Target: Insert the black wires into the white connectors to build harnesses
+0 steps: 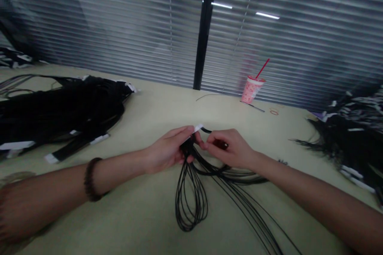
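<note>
A bundle of thin black cables [191, 207] hangs in a loop below my left hand [173, 147], whose fingers are wrapped round its gathered top. A small white label [198, 128] stands out at those fingertips. Just to the right, my right hand [229, 147] has thumb and fingers pinched together by the bundle, beside a short dark cable end; what it pinches is too small to make out. More cable strands run from the bundle to the right and down toward the front edge of the view.
Large piles of black cables with white labels lie on the left [66, 107] and right [353, 139] of the pale table [161, 107]. At the back stand a pink cup [251, 89] with a red straw, a pen [253, 106] and rubber bands [274, 111], before window blinds.
</note>
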The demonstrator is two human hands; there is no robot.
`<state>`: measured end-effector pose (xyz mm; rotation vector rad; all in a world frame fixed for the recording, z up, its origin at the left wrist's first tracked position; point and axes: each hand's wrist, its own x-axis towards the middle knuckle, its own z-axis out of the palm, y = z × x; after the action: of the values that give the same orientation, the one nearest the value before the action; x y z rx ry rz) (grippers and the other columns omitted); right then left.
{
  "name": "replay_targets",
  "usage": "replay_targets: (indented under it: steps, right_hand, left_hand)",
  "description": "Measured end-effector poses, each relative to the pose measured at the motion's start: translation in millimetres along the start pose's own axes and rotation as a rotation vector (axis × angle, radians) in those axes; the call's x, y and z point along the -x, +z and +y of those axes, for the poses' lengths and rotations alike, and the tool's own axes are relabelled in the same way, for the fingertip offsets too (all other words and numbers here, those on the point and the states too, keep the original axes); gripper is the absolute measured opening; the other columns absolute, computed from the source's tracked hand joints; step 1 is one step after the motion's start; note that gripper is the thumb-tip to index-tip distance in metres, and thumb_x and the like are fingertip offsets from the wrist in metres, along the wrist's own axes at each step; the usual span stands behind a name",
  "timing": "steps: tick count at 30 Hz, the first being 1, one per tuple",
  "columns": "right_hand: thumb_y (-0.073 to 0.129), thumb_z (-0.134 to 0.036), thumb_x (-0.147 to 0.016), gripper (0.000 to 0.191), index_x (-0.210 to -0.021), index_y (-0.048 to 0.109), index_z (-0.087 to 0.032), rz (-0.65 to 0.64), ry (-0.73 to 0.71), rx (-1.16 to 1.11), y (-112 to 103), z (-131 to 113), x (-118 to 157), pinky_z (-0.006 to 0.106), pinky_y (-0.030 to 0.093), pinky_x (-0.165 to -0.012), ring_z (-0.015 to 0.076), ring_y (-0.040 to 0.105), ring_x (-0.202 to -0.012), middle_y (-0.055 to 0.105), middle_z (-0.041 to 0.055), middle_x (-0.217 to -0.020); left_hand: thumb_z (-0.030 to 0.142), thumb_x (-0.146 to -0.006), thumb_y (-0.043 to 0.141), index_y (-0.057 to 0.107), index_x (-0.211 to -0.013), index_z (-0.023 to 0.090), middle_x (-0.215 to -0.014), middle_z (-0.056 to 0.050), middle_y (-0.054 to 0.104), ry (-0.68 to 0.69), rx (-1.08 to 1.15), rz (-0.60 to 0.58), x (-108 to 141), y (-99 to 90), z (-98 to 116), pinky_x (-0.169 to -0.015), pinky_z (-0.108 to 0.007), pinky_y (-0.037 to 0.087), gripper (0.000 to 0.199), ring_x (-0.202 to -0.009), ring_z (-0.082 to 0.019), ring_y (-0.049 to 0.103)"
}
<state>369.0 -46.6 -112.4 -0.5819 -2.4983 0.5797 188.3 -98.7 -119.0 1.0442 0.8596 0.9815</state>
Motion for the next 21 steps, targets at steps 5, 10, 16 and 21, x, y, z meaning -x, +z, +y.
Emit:
replay_targets:
  steps: [5,10,16,21]
  right_hand:
    - [0.058,-0.043,-0.068,0.029,-0.074,0.056,-0.015,0.013,-0.033,0.046,1,21,-1,0.021,0.034,-0.053,0.0085,0.045,-0.057,0.053,-0.0005,-0.063]
    - [0.052,-0.037,-0.076,0.022,-0.074,0.055,-0.015,-0.040,-0.067,-0.072,6,13,0,0.023,0.036,-0.061,0.0087,0.044,-0.062,0.052,-0.0009,-0.065]
    - [0.056,-0.031,-0.073,0.018,-0.070,0.056,-0.014,-0.069,0.092,-0.371,7,14,0,0.019,0.031,-0.047,0.0056,0.038,-0.051,0.044,-0.0048,-0.057]
    - [0.064,-0.027,-0.066,0.015,-0.063,0.060,-0.013,-0.077,0.095,-0.376,3,18,-4,0.020,0.034,-0.052,0.0060,0.042,-0.053,0.047,-0.0044,-0.055]
  left_hand:
    - [0.039,-0.082,0.040,0.051,-0.072,0.015,-0.073,-0.002,0.057,0.095,-0.081,-0.023,-2,1.3,-3,-0.061,-0.024,0.040,0.028,-0.062,-0.010,0.053]
    - [0.035,-0.084,0.037,0.052,-0.069,0.015,-0.073,-0.002,0.059,0.170,-0.041,0.007,-4,0.8,-3,-0.072,-0.025,0.040,0.029,-0.075,-0.012,0.055]
    - [0.038,-0.082,0.040,0.052,-0.071,0.015,-0.080,-0.005,0.061,0.095,0.041,-0.015,-1,1.8,2,-0.064,-0.026,0.043,0.028,-0.074,-0.015,0.056]
    - [0.039,-0.081,0.043,0.053,-0.070,0.015,-0.080,-0.006,0.062,0.072,0.016,-0.021,1,3.0,3,-0.062,-0.027,0.044,0.028,-0.072,-0.015,0.056]
